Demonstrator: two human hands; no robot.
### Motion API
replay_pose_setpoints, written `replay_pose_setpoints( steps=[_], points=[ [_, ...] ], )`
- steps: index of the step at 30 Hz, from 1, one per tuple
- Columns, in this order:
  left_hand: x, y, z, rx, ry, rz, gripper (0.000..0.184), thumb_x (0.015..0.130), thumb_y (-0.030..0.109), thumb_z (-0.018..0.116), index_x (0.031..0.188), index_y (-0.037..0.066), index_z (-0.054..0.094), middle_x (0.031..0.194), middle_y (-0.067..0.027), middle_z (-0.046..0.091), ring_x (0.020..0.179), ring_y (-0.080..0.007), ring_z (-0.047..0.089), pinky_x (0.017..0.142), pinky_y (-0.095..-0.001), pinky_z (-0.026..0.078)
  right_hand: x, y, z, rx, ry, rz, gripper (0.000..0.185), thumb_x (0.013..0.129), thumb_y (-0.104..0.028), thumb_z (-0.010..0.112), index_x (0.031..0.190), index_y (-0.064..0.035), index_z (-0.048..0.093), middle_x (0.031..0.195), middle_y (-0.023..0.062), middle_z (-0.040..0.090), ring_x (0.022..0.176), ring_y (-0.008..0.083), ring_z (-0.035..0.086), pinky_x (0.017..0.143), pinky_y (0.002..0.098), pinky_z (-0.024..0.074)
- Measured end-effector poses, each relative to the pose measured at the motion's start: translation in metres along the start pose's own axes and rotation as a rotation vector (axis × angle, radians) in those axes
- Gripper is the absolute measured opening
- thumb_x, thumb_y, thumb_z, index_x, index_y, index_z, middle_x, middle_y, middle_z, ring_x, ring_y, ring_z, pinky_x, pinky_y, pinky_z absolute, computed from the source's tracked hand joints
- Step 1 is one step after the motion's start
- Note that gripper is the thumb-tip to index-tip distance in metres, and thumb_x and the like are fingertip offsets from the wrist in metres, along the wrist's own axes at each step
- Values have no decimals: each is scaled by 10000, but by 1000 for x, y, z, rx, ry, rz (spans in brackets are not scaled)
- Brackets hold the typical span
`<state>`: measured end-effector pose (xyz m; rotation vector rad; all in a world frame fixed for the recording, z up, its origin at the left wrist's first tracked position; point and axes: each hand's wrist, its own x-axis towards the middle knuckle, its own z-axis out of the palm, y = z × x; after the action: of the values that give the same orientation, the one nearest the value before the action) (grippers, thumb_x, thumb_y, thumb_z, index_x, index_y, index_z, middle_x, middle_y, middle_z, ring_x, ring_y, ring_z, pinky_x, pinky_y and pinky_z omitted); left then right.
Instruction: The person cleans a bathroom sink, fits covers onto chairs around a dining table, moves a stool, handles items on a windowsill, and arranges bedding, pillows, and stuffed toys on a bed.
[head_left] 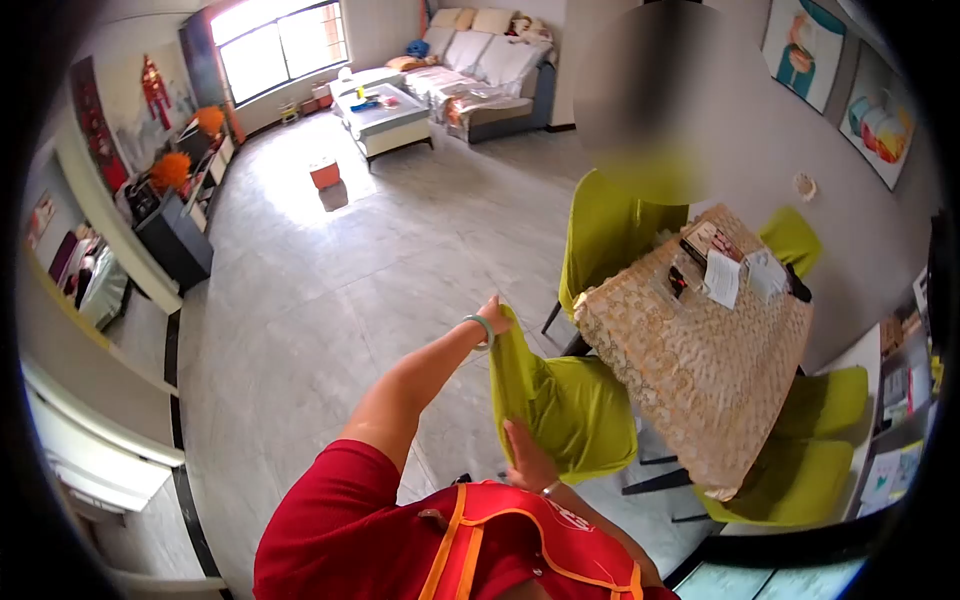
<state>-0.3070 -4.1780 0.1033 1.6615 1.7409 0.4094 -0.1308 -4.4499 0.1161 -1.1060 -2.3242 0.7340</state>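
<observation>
A chair with a yellow-green fabric cover [575, 405] stands in front of me, beside the dining table. My left hand [493, 316] is at the top corner of its backrest, with the fingers wrapped round the cover's edge. Lower on the same backrest, near its other end, my right hand [530, 462] rests against the cover; its fingers are partly hidden behind the fabric. The cover looks creased over the seat.
The dining table [690, 370] wears a lace cloth, with papers [722, 278] on it. More green chairs [600, 235] stand round it. Farther off are a coffee table [390, 128], a sofa [480, 75] and an orange box [325, 175] on the floor.
</observation>
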Motion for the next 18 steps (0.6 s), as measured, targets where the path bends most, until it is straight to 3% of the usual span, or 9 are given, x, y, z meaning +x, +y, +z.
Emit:
replay_pose_setpoints(
  steps=[1, 2, 3, 4, 5, 6, 8, 13, 18],
  points=[
    [-7, 5, -6, 8, -29, 12, 819, 723, 250, 626, 1333, 32, 125, 1172, -203, 462, 1044, -329, 489, 860, -390, 443, -10, -1, -4, -6, 27, -28, 783, 651, -54, 544, 1337, -70, 166, 1349, 192, 235, 1217, 330, 295, 973, 373, 301],
    [-28, 23, -21, -219, -195, -90, 814, 721, 261, 625, 1334, 47, 134, 1174, -190, 457, 988, -318, 522, 792, -395, 476, -19, -5, -9, 0, 40, 11, 783, 651, -54, 544, 1337, -70, 166, 1349, 192, 235, 1217, 330, 295, 973, 373, 301],
    [-42, 32, -27, -436, -372, -205, 809, 719, 272, 624, 1335, 62, 143, 1176, -178, 451, 932, -308, 555, 724, -400, 510, -31, -13, -16, -96, 58, 117, 776, 649, -42, 523, 1339, -79, 171, 1332, 178, 283, 1189, 323, 340, 943, 371, 334],
    [-43, 29, -22, -407, -434, -204, 809, 719, 272, 624, 1335, 62, 143, 1176, -178, 451, 932, -308, 555, 724, -400, 510, -45, -22, -22, -188, 74, 238, 769, 648, -29, 502, 1342, -89, 176, 1314, 165, 332, 1160, 316, 385, 914, 369, 367],
    [-44, 24, -14, -510, -485, -212, 801, 729, 274, 621, 1334, 57, 143, 1129, -169, 477, 873, -282, 576, 677, -388, 524, -54, -29, -30, -98, 122, 343, 767, 632, -8, 472, 1340, -133, 205, 1258, 156, 411, 1085, 323, 456, 828, 377, 429],
    [-48, 22, -4, -610, -541, -226, 792, 740, 275, 618, 1332, 51, 142, 1083, -159, 502, 814, -256, 597, 630, -375, 538, -63, -40, -42, -63, -19, 637, 768, 667, -167, 551, 1341, -124, 187, 1285, 184, 366, 1122, 344, 419, 892, 411, 382],
    [-66, 25, 13, -599, -647, -219, 779, 747, 261, 613, 1331, 50, 143, 1057, -158, 513, 790, -256, 602, 641, -377, 536, -92, -32, -40, -157, -11, 786, 728, 678, -89, 473, 1343, -177, 189, 1217, 144, 457, 953, 308, 547, 737, 413, 468],
    [-103, 22, 52, -647, -781, -184, 748, 762, 229, 597, 1325, 27, 148, 1038, -149, 516, 791, -242, 604, 659, -375, 528, -139, -42, -44, -215, 309, 886, 590, 642, 22, 427, 1206, -151, 420, 1103, 142, 533, 936, 325, 541, 765, 391, 453],
    [-130, 30, 59, -635, -707, -213, 721, 768, 324, 600, 1304, 161, 146, 1193, -135, 386, 892, -270, 545, 701, -501, 483, -141, -34, -35, -284, 538, 869, 508, 576, 89, 409, 1029, -92, 552, 1023, 133, 571, 950, 330, 526, 807, 368, 431]
  ],
)
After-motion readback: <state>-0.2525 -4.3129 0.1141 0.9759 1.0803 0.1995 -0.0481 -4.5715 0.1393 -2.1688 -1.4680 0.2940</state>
